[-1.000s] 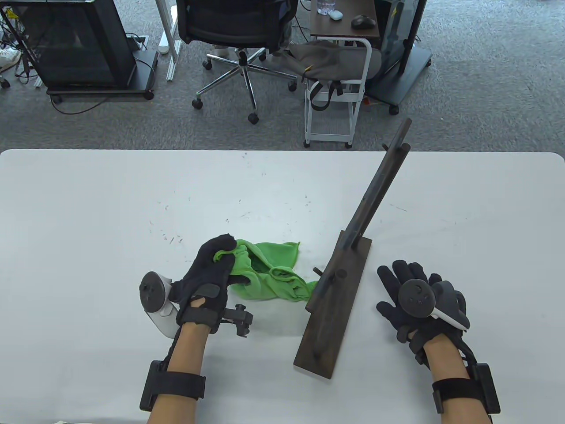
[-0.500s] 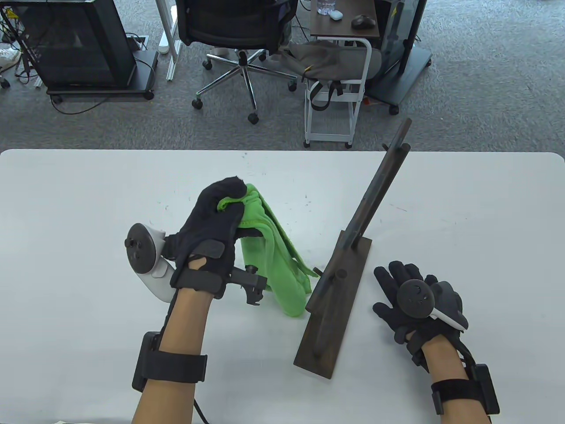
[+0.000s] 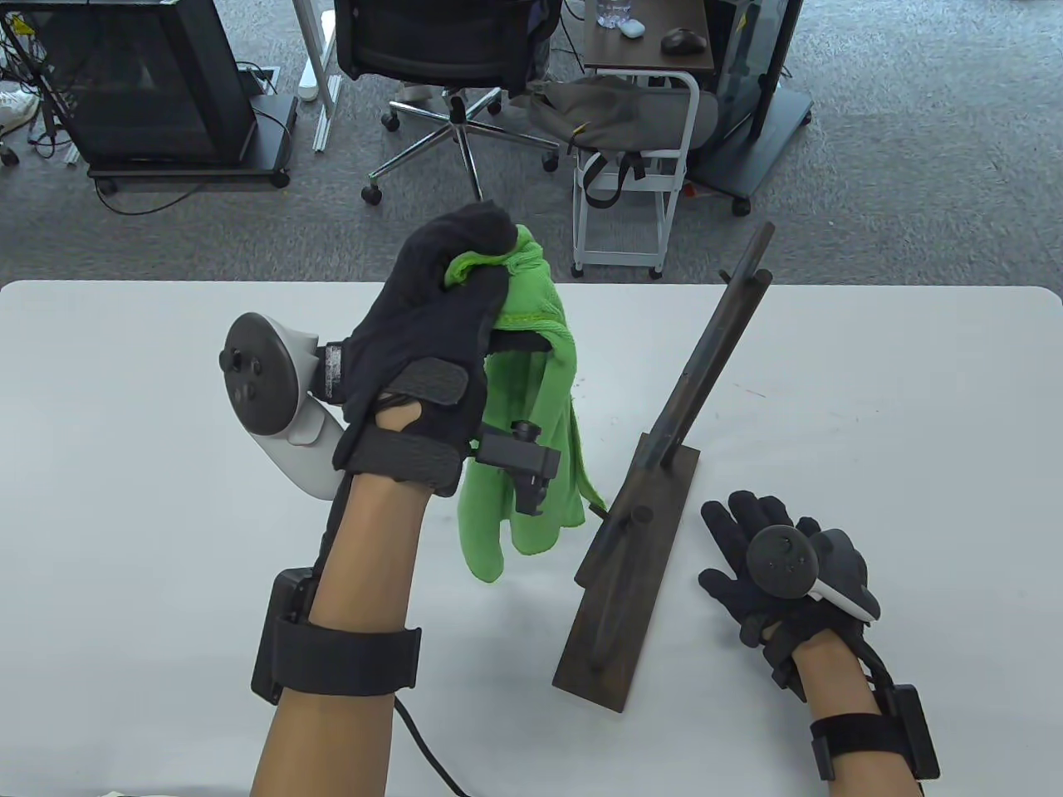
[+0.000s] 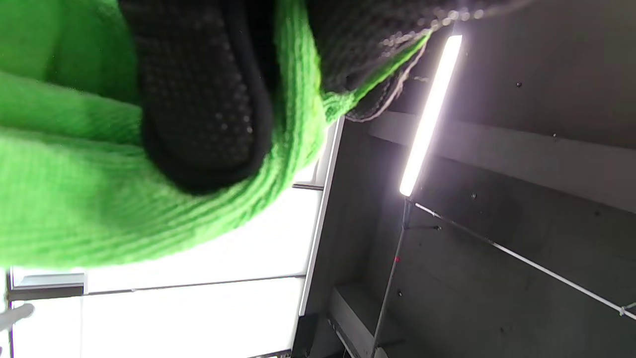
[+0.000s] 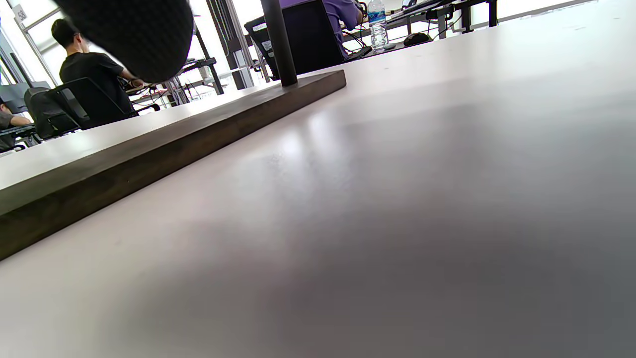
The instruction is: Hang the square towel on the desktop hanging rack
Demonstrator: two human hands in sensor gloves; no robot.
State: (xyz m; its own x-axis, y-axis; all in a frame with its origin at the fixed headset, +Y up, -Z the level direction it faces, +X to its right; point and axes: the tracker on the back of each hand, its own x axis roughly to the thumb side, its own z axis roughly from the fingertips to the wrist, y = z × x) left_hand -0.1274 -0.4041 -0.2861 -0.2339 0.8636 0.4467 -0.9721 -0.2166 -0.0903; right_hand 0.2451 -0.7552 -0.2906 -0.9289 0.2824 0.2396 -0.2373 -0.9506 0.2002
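My left hand (image 3: 465,274) grips the green square towel (image 3: 531,398) at its top and holds it high above the table; the cloth hangs free below the hand, left of the rack. In the left wrist view a gloved finger (image 4: 198,99) presses into the green towel (image 4: 74,199). The dark wooden hanging rack (image 3: 656,490) stands on its long base with a tall post (image 3: 718,340) and short pegs. My right hand (image 3: 747,540) rests flat and empty on the table, fingers spread, just right of the rack base (image 5: 164,144).
The white table (image 3: 166,498) ends at its far edge behind the rack. Beyond it on the floor stand an office chair (image 3: 448,75), a white cart (image 3: 631,174) and a black cabinet (image 3: 141,83).
My left hand has lifted the towel off the table, up and away from me, so it now hangs free. The right hand and the rack have stayed still.
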